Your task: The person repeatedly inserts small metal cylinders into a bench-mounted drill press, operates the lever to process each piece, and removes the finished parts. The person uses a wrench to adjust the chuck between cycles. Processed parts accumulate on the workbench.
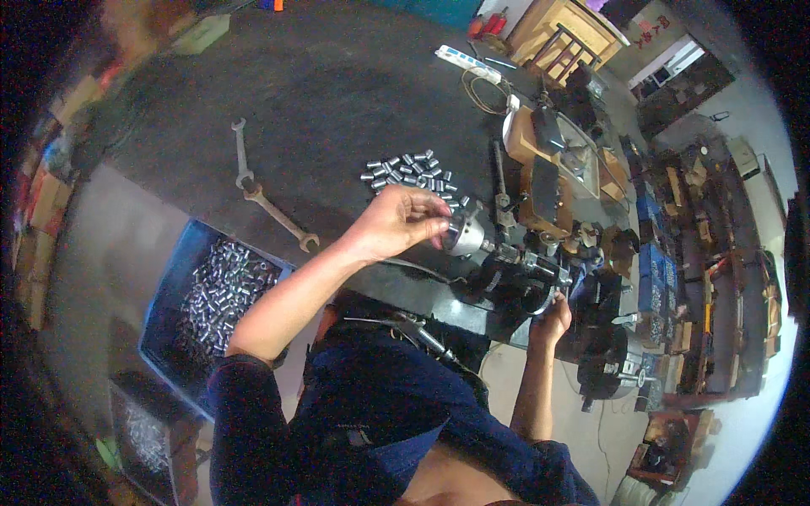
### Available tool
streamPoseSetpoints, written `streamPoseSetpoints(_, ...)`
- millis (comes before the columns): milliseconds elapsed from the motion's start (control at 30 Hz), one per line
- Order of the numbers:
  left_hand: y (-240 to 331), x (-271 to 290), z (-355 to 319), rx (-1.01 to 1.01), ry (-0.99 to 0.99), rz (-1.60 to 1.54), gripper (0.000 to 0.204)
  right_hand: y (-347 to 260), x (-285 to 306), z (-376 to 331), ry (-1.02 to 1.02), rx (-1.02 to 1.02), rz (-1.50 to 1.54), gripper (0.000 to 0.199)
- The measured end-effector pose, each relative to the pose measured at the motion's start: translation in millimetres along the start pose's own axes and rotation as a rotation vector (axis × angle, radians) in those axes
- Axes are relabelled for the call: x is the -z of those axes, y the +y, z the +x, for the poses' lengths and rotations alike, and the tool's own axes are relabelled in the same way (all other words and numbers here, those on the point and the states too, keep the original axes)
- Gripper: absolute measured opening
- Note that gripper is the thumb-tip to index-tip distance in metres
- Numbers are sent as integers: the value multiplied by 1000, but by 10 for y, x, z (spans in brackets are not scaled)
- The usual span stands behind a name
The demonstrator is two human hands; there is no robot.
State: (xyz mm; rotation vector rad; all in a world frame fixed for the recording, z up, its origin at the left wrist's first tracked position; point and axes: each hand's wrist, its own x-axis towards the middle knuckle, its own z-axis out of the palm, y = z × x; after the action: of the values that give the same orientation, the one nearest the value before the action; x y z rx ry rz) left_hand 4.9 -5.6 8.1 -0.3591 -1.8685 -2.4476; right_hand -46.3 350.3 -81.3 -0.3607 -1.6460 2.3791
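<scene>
My left hand is closed at the front of a silver chuck on a small bench machine. Thumb and fingers pinch together there; whatever sits between them is hidden. Just beyond that hand lies a loose pile of short shiny metal sleeves on the dark tabletop. Farther right and nearer to me, my right hand is closed around a handle at the machine's right end, and the fingers cover most of that handle.
Two open-ended spanners, a grey one and a brownish one, lie on the dark table. A blue bin full of metal sleeves stands at the left. Cardboard boxes, a power strip and a shelf rack are at the right.
</scene>
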Motion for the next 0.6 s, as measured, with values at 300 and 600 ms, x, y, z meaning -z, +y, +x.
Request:
streamPoseSetpoints(300,-33,1,66,28,-32,63,12,-252,157,-241,-151,36,-3,17)
streamPoseSetpoints(600,-62,0,49,-208,62,478,11,-919,-495,183,-322,175,31,25)
